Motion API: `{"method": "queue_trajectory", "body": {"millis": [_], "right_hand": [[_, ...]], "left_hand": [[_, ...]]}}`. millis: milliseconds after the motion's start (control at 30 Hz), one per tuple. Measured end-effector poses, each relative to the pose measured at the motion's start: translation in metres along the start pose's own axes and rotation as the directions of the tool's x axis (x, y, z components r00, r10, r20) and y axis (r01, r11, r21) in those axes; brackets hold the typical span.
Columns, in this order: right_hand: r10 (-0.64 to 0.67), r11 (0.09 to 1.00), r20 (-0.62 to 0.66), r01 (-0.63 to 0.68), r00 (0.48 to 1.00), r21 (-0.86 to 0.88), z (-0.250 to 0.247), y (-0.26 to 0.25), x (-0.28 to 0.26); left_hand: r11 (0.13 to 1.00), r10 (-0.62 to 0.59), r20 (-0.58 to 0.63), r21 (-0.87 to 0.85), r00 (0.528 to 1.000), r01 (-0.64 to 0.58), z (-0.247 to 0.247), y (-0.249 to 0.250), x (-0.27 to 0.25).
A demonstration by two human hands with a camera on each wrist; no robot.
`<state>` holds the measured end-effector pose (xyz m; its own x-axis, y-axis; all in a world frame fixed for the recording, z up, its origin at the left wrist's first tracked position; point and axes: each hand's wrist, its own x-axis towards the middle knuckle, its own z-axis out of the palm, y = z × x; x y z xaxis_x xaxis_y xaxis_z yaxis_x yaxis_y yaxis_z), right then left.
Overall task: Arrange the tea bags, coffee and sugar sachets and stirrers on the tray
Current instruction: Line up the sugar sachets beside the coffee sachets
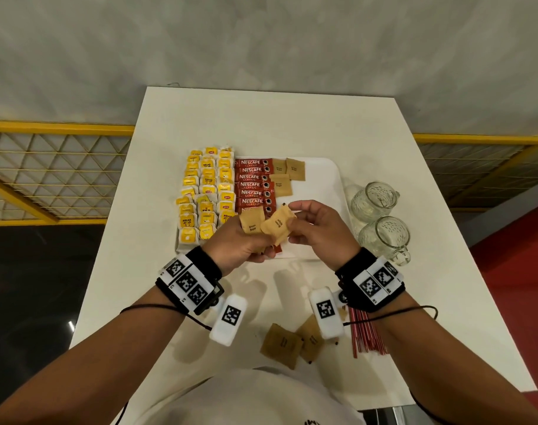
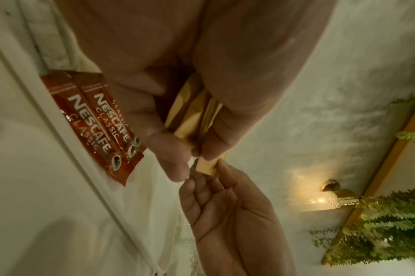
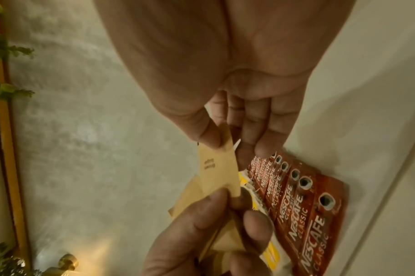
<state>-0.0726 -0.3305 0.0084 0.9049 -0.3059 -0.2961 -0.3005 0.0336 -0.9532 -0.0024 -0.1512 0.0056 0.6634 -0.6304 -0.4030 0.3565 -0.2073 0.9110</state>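
Note:
A white tray (image 1: 319, 179) carries rows of yellow tea bags (image 1: 207, 194), red Nescafe coffee sachets (image 1: 252, 185) and three brown sugar sachets (image 1: 281, 179). Over the tray's near edge, my left hand (image 1: 261, 240) grips a small bunch of brown sugar sachets (image 1: 252, 223). My right hand (image 1: 295, 222) pinches the top of one sachet (image 1: 280, 225) from that bunch, while the left thumb and fingers still hold its lower end (image 3: 216, 171). In the left wrist view the bunch (image 2: 192, 115) sits between thumb and fingers. Red stirrers (image 1: 365, 332) lie on the table under my right forearm.
Two more brown sugar sachets (image 1: 281, 345) lie loose on the white table (image 1: 169, 148) near its front edge. Two glass mugs (image 1: 373, 200) stand right of the tray. Yellow railings flank the table on both sides.

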Motion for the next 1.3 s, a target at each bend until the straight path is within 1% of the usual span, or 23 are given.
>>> {"method": "queue_trajectory", "body": {"millis": [67, 100, 233, 333, 467, 567, 633, 700, 800, 900, 1000, 1067, 1167, 1300], "right_hand": [[-0.036, 0.999, -0.011, 0.036, 0.999, -0.025, 0.001, 0.0, 0.002], [-0.054, 0.998, -0.01, 0.053, 0.998, -0.045, 0.002, 0.0, 0.004], [-0.101, 0.989, -0.001, 0.1, 0.995, -0.11, 0.001, -0.001, 0.006], [-0.106, 0.988, 0.007, 0.106, 0.994, -0.116, 0.003, -0.003, 0.005], [-0.059, 0.993, 0.008, 0.059, 0.998, -0.1, 0.003, -0.004, 0.003], [0.016, 0.989, 0.094, -0.002, 0.995, -0.15, 0.003, -0.002, -0.002], [0.035, 0.988, 0.128, -0.015, 0.991, -0.151, 0.003, -0.002, -0.004], [0.013, 0.99, 0.122, 0.004, 0.992, -0.142, 0.003, -0.003, -0.005], [-0.013, 0.989, 0.061, 0.022, 0.998, -0.147, 0.0, -0.005, -0.005], [-0.033, 0.997, 0.08, 0.038, 0.996, -0.067, -0.001, -0.008, -0.005], [-0.109, 0.986, 0.1, 0.121, 0.989, -0.117, -0.001, -0.005, -0.004], [-0.126, 0.977, 0.111, 0.142, 0.986, -0.156, -0.002, -0.004, -0.005], [-0.124, 0.979, 0.125, 0.142, 0.984, -0.148, -0.003, -0.004, -0.007], [-0.184, 0.971, 0.112, 0.198, 0.977, -0.136, -0.001, 0.0, -0.004]], "left_hand": [[0.998, 0.006, 0.047, 0.069, 0.999, -0.009, 0.0, -0.001, -0.001], [0.997, 0.009, 0.048, 0.075, 0.999, -0.012, -0.001, -0.001, 0.0], [1.0, -0.005, -0.017, -0.027, 1.0, 0.005, -0.003, -0.001, 0.005], [0.999, 0.015, -0.028, -0.036, 0.999, -0.016, -0.005, -0.004, 0.008], [0.999, 0.04, -0.044, -0.028, 0.998, -0.041, -0.005, -0.004, 0.007], [0.998, 0.046, -0.057, -0.042, 0.997, -0.048, -0.005, -0.003, 0.007], [0.997, 0.032, -0.049, -0.062, 0.998, -0.035, -0.005, -0.003, 0.005], [0.996, 0.016, -0.033, -0.084, 0.999, -0.019, -0.007, -0.004, 0.004], [0.997, -0.019, -0.04, -0.079, 0.999, 0.016, -0.009, -0.005, 0.004], [0.993, -0.07, -0.037, -0.093, 0.997, 0.067, -0.01, -0.005, 0.004], [0.978, -0.133, -0.03, -0.165, 0.991, 0.127, -0.013, -0.005, 0.004], [0.969, -0.149, -0.009, -0.202, 0.989, 0.144, -0.013, -0.003, 0.005], [0.971, -0.132, 0.007, -0.2, 0.991, 0.131, -0.012, -0.001, 0.006], [0.979, -0.083, -0.056, -0.192, 0.995, 0.071, -0.01, -0.002, 0.009]]}}
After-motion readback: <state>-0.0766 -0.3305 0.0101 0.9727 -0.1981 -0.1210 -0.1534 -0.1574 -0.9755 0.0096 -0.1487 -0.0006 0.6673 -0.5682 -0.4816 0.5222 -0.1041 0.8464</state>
